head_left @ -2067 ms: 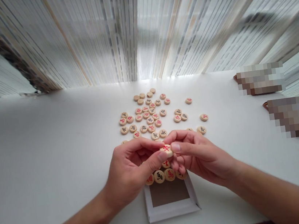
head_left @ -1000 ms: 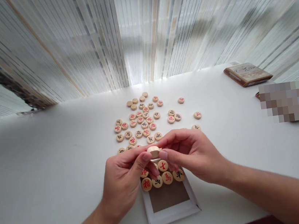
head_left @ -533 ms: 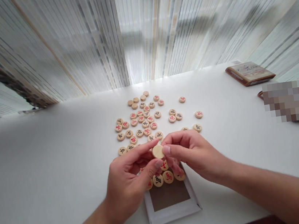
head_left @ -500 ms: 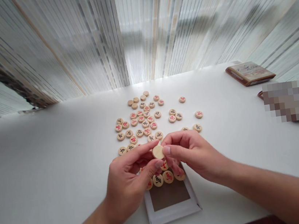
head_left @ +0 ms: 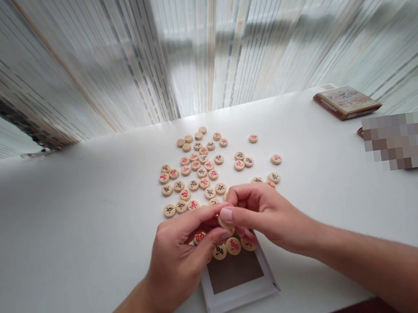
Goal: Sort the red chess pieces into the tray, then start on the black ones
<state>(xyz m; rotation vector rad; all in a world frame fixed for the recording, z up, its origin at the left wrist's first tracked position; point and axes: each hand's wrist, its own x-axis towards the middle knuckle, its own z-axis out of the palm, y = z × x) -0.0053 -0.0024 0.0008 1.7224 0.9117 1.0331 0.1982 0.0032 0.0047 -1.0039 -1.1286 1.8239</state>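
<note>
Above a shallow white box (head_left: 243,300), my left hand (head_left: 177,253) and my right hand (head_left: 269,218) meet around one round wooden xiangqi piece (head_left: 223,223). Its edge rests between my left thumb and fingers. My right thumb lies across it and hides most of its face. Below the hands, a black-marked piece (head_left: 219,251) and a red-marked piece (head_left: 233,246) lie side by side in the box's far part, with others partly covered by my fingers. The brown floor of the box (head_left: 235,272) shows at its near end.
Many loose xiangqi pieces (head_left: 195,165) spread over the white table (head_left: 88,234) beyond my hands, some face down. A flat brown box (head_left: 347,102) lies at the far right, with a blurred-out item (head_left: 407,141) nearer. A striped string curtain (head_left: 194,45) hangs behind the table.
My right thumb has moved left over the piece, covering a face that showed blank before. My left thumb and fingers have stayed around it. The view has shifted slightly.
</note>
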